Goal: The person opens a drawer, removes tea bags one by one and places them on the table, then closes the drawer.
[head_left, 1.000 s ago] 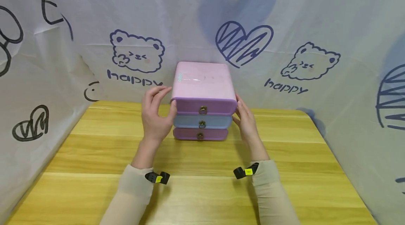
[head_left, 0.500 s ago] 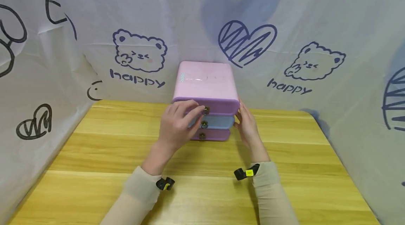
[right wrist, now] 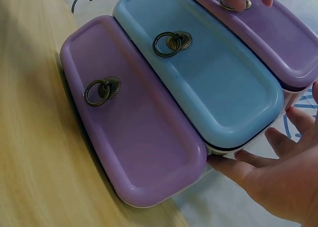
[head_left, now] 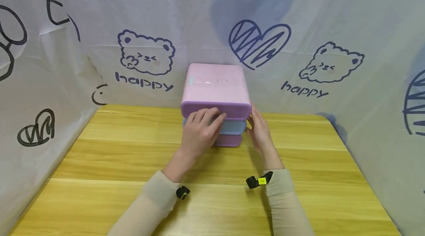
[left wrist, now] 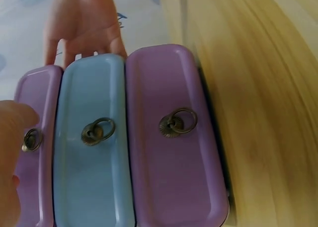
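Observation:
A small three-drawer box (head_left: 216, 81) with a pink top stands at the back of the table. Its drawer fronts are purple on top (head_left: 239, 111), blue in the middle (head_left: 234, 128) and purple at the bottom (head_left: 230, 141), all pushed in. My left hand (head_left: 200, 132) is in front of the top drawer; in the left wrist view its index finger and thumb are apart, close around the brass ring pull (left wrist: 34, 140). In the right wrist view a fingertip overlaps that ring. My right hand (head_left: 260, 131) rests its extended fingers along the box's right side.
The wooden table (head_left: 109, 162) carries the box near its back edge. Behind it hangs a white cloth (head_left: 199, 14) printed with hearts and bears. The lower drawers have brass ring pulls too, on the blue (left wrist: 94, 132) and lower purple (left wrist: 171, 125) fronts.
My left hand has left the box's left side and moved right, across the front to the top drawer's ring pull. My right hand has stayed at the right side.

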Demonstrator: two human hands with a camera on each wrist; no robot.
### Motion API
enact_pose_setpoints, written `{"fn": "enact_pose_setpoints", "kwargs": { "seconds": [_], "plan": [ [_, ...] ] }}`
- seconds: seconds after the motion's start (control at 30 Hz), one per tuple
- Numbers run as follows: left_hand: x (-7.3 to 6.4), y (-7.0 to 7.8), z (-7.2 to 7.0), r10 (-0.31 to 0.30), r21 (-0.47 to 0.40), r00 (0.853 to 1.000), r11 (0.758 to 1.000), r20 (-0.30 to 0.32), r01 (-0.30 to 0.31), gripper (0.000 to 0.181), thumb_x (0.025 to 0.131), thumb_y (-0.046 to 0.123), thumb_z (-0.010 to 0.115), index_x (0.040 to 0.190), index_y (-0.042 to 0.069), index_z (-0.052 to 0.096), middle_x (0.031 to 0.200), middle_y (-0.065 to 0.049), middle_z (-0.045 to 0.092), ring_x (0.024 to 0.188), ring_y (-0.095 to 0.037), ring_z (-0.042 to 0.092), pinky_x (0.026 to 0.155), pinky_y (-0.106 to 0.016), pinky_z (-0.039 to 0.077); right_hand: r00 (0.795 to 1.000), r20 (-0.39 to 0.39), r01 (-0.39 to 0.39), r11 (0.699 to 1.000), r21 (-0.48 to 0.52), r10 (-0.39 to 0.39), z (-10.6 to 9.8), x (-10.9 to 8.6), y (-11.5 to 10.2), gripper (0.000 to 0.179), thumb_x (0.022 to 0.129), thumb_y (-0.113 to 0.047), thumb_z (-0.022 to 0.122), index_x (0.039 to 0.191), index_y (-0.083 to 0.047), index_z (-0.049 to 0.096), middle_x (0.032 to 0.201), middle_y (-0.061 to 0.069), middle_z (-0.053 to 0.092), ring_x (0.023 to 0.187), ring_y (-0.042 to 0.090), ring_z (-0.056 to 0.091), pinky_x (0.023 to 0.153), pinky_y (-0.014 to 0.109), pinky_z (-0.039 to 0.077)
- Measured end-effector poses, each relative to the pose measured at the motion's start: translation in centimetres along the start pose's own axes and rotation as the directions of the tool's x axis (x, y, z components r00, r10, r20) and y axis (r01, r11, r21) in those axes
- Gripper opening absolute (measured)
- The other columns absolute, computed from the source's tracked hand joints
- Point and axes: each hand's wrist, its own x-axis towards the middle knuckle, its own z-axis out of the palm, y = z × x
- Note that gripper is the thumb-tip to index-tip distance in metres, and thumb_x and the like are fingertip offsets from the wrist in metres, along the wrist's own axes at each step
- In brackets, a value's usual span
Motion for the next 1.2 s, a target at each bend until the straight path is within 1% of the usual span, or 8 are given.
{"fn": "enact_pose_setpoints", "kwargs": {
  "seconds": [0.17, 0.33, 0.53, 0.63, 0.83, 1.03, 1.2],
  "plan": [
    [0.0, 0.4, 0.7, -0.026, 0.012, 1.0, 1.0, -0.004, 0.026, 0.017, 0.096, 0.018, 0.074, 0.112, 0.014, 0.079, 0.113, -0.007, 0.069, 0.099, -0.027, 0.064, 0.077, -0.038, 0.054, 1.0, -0.005, -0.001, 1.0, 0.0, 0.001, 0.0, 0.0, 0.0, 0.054, 0.114, -0.034, 0.032, 0.165, -0.018, 0.031, 0.169, 0.003, 0.031, 0.155, 0.028, 0.029, 0.121, 0.06, 0.03],
    [0.2, 0.6, 1.0, -0.056, 0.004, 0.998, 0.998, -0.003, 0.056, 0.015, 0.096, 0.014, 0.073, 0.11, 0.011, 0.078, 0.112, -0.009, 0.068, 0.098, -0.028, 0.063, 0.077, -0.039, 0.055, 1.0, -0.005, 0.002, 1.0, -0.006, -0.002, 0.0, 0.0, 0.1, 0.054, 0.114, -0.034, 0.032, 0.165, -0.017, 0.031, 0.169, 0.003, 0.031, 0.155, 0.027, 0.03, 0.121, 0.059, 0.029],
    [0.1, 0.8, 1.2, -0.055, -0.03, 0.998, 0.998, 0.002, 0.055, 0.014, 0.096, 0.005, 0.07, 0.107, 0.005, 0.078, 0.11, -0.013, 0.067, 0.096, -0.03, 0.063, 0.077, -0.038, 0.059, 1.0, -0.01, -0.008, 1.0, -0.012, 0.008, -0.1, -0.1, 0.2, 0.054, 0.114, -0.035, 0.032, 0.165, -0.017, 0.031, 0.169, 0.003, 0.031, 0.155, 0.026, 0.03, 0.121, 0.058, 0.031],
    [0.1, 0.9, 1.2, -0.064, -0.051, 0.998, 0.997, 0.006, 0.064, 0.013, 0.095, 0.002, 0.068, 0.105, 0.002, 0.077, 0.108, -0.014, 0.066, 0.096, -0.031, 0.062, 0.078, -0.038, 0.06, 1.0, -0.008, -0.009, 1.0, -0.008, 0.009, -0.1, -0.1, 0.3, 0.054, 0.114, -0.034, 0.032, 0.165, -0.016, 0.03, 0.169, 0.004, 0.031, 0.155, 0.025, 0.03, 0.121, 0.058, 0.03],
    [0.2, 1.0, 1.1, -0.089, -0.075, 0.996, 0.993, 0.015, 0.09, 0.014, 0.095, -0.002, 0.065, 0.103, 0.001, 0.076, 0.107, -0.015, 0.065, 0.096, -0.032, 0.062, 0.079, -0.039, 0.06, 1.0, -0.015, -0.01, 1.0, 0.002, 0.01, -0.1, -0.1, 0.3, 0.054, 0.114, -0.033, 0.032, 0.164, -0.015, 0.032, 0.169, 0.004, 0.033, 0.155, 0.025, 0.03, 0.121, 0.058, 0.031],
    [0.2, 1.0, 1.2, -0.093, -0.058, 0.996, 0.994, 0.011, 0.093, 0.014, 0.092, -0.003, 0.065, 0.102, 0.001, 0.075, 0.106, -0.014, 0.065, 0.096, -0.032, 0.061, 0.078, -0.039, 0.059, 1.0, -0.004, -0.015, 1.0, -0.005, 0.015, -0.1, -0.1, 0.2, 0.054, 0.114, -0.034, 0.031, 0.165, -0.015, 0.03, 0.169, 0.005, 0.031, 0.155, 0.026, 0.029, 0.122, 0.057, 0.03],
    [0.2, 1.0, 1.2, -0.09, -0.079, 0.996, 0.993, 0.013, 0.09, 0.016, 0.088, -0.005, 0.067, 0.102, 0.0, 0.074, 0.105, -0.014, 0.065, 0.096, -0.033, 0.061, 0.082, -0.039, 0.059, 1.0, -0.002, -0.022, 1.0, -0.007, 0.022, -0.2, -0.2, 0.1, 0.054, 0.114, -0.034, 0.031, 0.165, -0.015, 0.03, 0.169, 0.004, 0.031, 0.156, 0.026, 0.028, 0.122, 0.057, 0.03]
  ]
}}
